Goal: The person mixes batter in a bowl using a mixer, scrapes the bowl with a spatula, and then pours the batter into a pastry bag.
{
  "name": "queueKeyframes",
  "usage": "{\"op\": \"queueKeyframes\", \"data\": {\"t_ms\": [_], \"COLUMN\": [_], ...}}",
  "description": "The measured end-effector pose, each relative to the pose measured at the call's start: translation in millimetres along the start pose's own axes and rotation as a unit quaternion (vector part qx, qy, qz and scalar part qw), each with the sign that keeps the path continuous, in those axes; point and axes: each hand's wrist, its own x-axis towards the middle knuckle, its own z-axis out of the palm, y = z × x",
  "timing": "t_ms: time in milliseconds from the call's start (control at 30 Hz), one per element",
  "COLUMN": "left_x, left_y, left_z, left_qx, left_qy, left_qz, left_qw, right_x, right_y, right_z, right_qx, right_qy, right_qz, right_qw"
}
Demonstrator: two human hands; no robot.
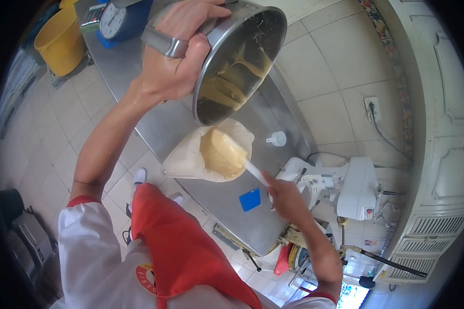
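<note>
My left hand (172,67) grips a large metal mixing bowl (252,54) by its side, near a metal strap handle. The bowl is tipped over, its mouth facing down and to the right, with streaks of pale yellow batter clinging inside. Just below its rim, an off-white cloth pastry bag (181,160) gapes with batter in it. My right hand (287,198) is closed around the white handle of a spatula (256,173). Batter coats the spatula's blade, which lies in the bag's mouth.
On the steel table (154,131) are a blue scraper (250,200), a white measuring cup (277,139) and, at the far left, a dial scale (113,21) and a calculator (93,15). A white stand mixer (355,188) stands at right. Yellow buckets (62,38) are beyond the table's left edge.
</note>
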Motion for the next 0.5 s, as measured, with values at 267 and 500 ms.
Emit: {"op": "queueKeyframes", "data": {"t_ms": [267,500], "left_x": [-20,-24], "left_y": [-19,-21], "left_z": [6,3], "left_qx": [-0.127,-0.161], "left_qy": [-0.021,-0.026], "left_qz": [-0.085,-0.116], "left_qw": [0.988,0.980], "right_x": [-39,-82], "right_y": [-39,-70], "right_z": [-21,-91], "right_qx": [-0.302,-0.343], "right_qy": [-0.002,-0.006], "right_qz": [-0.031,0.020], "right_qw": [0.953,0.939]}}
